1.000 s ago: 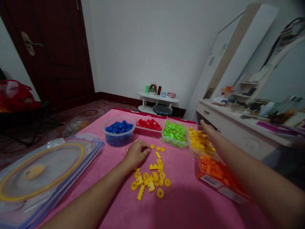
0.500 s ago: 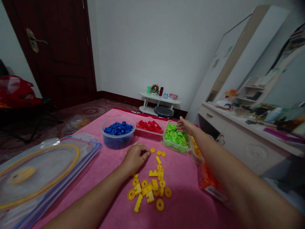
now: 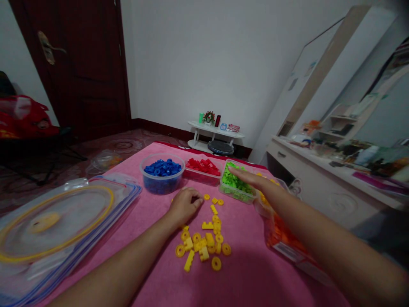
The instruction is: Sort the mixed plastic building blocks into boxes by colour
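Observation:
My left hand point(image 3: 186, 203) rests on the pink cloth point(image 3: 246, 268) with its fingers curled in, thumb and forefinger nearly meeting; whatever lies in them is hidden. Just right of its fingertips is a yellow wheel piece point(image 3: 207, 197). Nearer me lie several loose yellow blocks and wheels, among them a long yellow block point(image 3: 189, 261). My right hand point(image 3: 246, 175) is stretched out flat, palm down, over the clear tub of green blocks point(image 3: 234, 184), fingers straight. Nothing shows in it, though its underside is hidden.
Tubs of blue pieces point(image 3: 162, 167) and red blocks point(image 3: 203, 166) stand along the far side. A yellow-block tub point(image 3: 261, 204) and an orange-block tub point(image 3: 283, 243) sit under my right forearm. Stacked clear lids point(image 3: 79, 230) lie at left.
My right hand has turned from thumb-up to palm-down and shifted left across the green tub. My left hand stays on the cloth. The view has shifted slightly.

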`<state>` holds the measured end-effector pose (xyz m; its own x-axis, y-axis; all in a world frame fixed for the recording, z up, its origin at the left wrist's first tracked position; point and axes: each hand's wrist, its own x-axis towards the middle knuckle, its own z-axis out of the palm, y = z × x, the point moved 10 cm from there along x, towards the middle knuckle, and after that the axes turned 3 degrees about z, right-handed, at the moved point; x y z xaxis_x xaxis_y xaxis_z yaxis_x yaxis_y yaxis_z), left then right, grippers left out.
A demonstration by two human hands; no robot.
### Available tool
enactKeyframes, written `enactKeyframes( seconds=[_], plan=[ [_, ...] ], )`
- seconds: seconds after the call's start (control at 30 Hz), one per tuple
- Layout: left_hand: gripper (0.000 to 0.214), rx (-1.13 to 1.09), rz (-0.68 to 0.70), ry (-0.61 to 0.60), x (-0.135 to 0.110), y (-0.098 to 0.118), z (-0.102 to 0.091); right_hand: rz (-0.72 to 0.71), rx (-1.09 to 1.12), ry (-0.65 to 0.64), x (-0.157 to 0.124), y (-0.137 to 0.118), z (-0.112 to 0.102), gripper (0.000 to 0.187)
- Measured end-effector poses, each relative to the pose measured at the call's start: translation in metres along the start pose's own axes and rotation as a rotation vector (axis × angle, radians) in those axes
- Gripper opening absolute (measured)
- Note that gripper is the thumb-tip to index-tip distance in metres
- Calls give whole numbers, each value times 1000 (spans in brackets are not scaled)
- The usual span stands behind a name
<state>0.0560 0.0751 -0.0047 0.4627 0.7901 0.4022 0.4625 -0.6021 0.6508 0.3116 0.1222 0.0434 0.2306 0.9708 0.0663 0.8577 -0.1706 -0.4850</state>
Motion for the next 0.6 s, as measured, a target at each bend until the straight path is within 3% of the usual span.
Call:
enactKeyframes(
  seconds=[0.1, 0.2, 0.33, 0.4, 0.47, 0.6],
  plan=[
    [16, -2, 13, 0, 0, 0, 0, 19, -106, 45, -17, -15, -2, 52],
    [16, -14, 31, 8, 0, 1, 0, -55, -203, 134, -39, -51, -6, 48],
    [18, -72, 32, -19, 1, 0, 2, -177, -194, 100, -79, -94, 19, 30],
    [20, -121, 27, -22, 1, 0, 2, -129, -204, 62, -97, -94, 39, 24],
    [21, -161, 24, 9, 0, 1, -1, -84, -218, 70, -111, -88, 53, 30],
    [22, -138, 74, 35, -1, 12, -6, -71, -200, 101, -120, -73, 70, 31]
  ],
)
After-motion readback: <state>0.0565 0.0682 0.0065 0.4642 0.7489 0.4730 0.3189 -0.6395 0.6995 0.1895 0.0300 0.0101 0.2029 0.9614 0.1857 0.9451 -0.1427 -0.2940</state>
